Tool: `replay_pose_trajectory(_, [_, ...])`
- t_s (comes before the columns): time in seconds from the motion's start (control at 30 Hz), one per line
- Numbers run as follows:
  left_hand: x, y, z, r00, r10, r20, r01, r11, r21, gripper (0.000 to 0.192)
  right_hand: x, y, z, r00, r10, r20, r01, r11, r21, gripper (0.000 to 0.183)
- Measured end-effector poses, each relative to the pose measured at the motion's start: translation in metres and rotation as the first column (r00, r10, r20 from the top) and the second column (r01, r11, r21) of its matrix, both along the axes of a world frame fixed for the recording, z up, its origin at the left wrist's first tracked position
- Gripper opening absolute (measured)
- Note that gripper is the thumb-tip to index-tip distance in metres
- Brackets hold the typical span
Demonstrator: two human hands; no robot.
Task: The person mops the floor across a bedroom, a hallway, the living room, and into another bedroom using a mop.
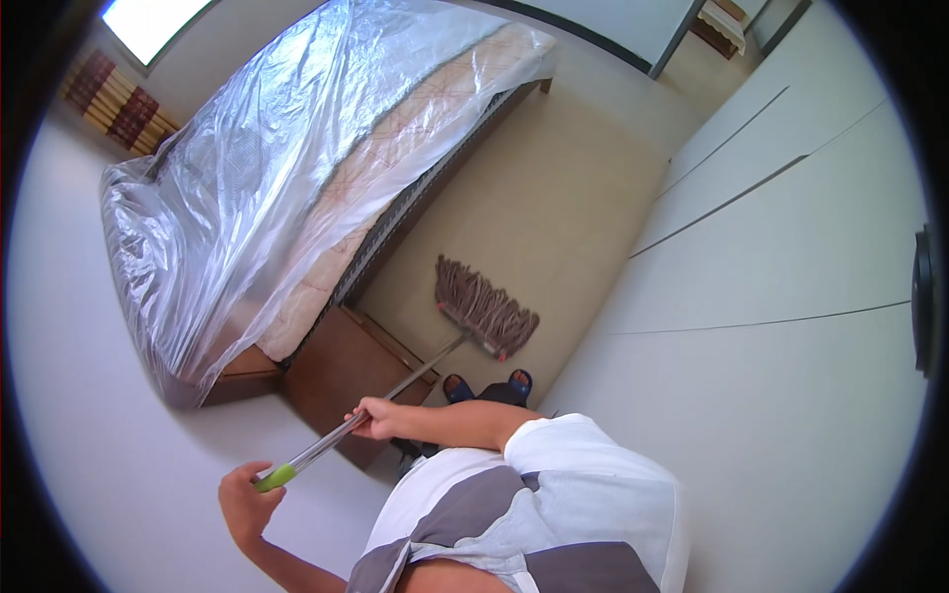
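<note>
A string mop lies before me, its metal pole [422, 372] running down and left from the head. The grey-brown yarn mop head [485, 304] is spread on the beige floor, with red bits at both ends of its clamp bar. My left hand [248, 500] grips the green end grip [275, 479], its fingers and thumb curled about it. Farther down the pole, my right hand [374, 417] is closed around the metal. Below the mop head stand my feet in blue slippers [520, 382].
To the left stands a bed with a mattress [400, 137] under clear plastic sheeting [245, 148]. A brown wooden cabinet [334, 370] adjoins its near end, beside the pole. White panelled cupboard fronts [712, 274] line the right side. Beige floor [563, 185] runs between bed and cupboards towards a doorway.
</note>
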State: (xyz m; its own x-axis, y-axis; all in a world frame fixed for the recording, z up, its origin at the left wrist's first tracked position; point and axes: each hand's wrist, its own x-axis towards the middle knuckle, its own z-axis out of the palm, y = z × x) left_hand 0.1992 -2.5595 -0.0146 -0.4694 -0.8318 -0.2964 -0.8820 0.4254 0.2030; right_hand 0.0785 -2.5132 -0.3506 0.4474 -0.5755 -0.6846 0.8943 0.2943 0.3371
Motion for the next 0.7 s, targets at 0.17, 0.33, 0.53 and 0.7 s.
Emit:
replay_pose_trajectory(0.17, [-0.013, -0.014, 0.004, 1.000, -0.014, 0.007, 0.014, 1.000, -0.007, 0.024, 0.006, -0.002, -0.001, 0.996, -0.091, -0.009, 0.090, 0.994, -0.063, 0.006])
replay_pose_trajectory(0.33, [0.005, -0.003, -0.056, 0.971, -0.203, -0.129, 0.197, 0.979, -0.053, 0.024, -0.029, 0.012, -0.021, 0.968, -0.118, -0.223, 0.135, 0.989, 0.063, 0.009])
replay_pose_trajectory(0.53, [-0.087, 0.070, -0.162, 0.888, -0.393, -0.240, 0.388, 0.919, -0.071, 0.026, -0.149, 0.088, -0.093, 0.771, -0.364, -0.522, 0.468, 0.881, 0.076, 0.008])
replay_pose_trajectory(0.7, [-0.155, 0.121, -0.222, 0.728, -0.639, -0.249, 0.653, 0.756, -0.029, 0.035, -0.225, 0.142, -0.089, 0.442, -0.247, -0.862, 0.699, 0.697, 0.158, 0.005])
